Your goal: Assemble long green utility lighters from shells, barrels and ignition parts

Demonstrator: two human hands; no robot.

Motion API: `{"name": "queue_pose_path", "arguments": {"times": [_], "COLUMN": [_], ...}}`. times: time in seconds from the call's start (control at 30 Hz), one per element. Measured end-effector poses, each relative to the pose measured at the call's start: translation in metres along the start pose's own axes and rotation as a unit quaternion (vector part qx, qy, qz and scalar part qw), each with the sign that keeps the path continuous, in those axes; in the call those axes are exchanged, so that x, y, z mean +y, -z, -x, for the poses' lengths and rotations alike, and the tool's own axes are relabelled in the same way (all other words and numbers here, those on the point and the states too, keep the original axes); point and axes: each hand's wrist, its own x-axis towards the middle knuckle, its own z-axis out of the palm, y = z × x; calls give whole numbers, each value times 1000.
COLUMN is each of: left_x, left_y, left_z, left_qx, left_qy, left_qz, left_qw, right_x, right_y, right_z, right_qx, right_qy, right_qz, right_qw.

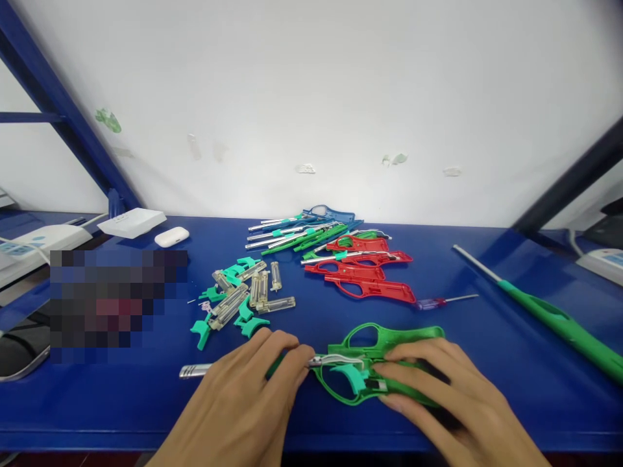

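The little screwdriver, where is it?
In the head view, the screwdriver lies right of centre on the table, its purple handle beside the nearest red casing.

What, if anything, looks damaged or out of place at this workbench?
The white wall looks marred: ragged patches, the greenish patch at upper left most obvious, break its plain surface. Whether it's peeling or residue is unclear.
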Motion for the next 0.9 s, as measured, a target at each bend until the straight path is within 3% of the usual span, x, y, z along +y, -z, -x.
{"name": "queue_pose_path", "arguments": {"times": [0.2,0.6,0.9], "left_x": [-2,-8,-3], "left_y": [-2,-1,-1], "left_z": [-4,-6,-5], "left_qx": [32,-39,-23], "left_qy": [2,-17,-12], "left_qz": [28,-16,-47], "left_qw": [999,999,999], "right_x": [-1,-2,0], "right_y": [2,4,0], "right_z": [-1,4,14], "right_qx": [-9,-38,-96], "right_qy": [-5,-8,-25], "right_qz": [-7,-24,-26], "right_qw": [1000,999,995]}}
